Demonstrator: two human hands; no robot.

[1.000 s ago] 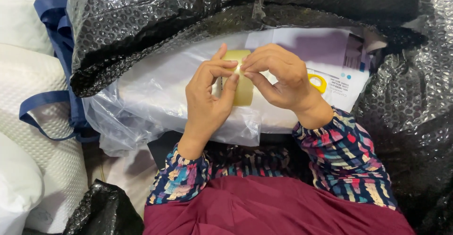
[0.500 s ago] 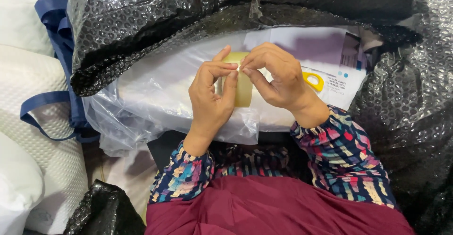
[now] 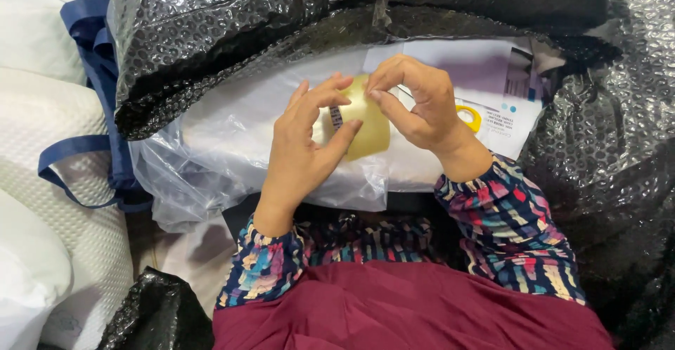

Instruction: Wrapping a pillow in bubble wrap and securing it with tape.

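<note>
Fingers [image 3: 320, 104] of the left hand [image 3: 299, 153] and right hand [image 3: 415, 104] pinch a yellowish tape roll [image 3: 365, 121], standing on edge, its hole facing sideways.

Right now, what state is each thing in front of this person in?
Tape roll: held up between both hands, over the clear bag.
Left hand: gripping the roll from the side, fingers spread.
Right hand: fingertips pinching at the roll's top edge.
Clear bag: full, crinkled, lying partly under the black wrap.
Black bubble wrap: draped open over the bag.
Blue strap: slack, looped beside the white pillow.
</note>
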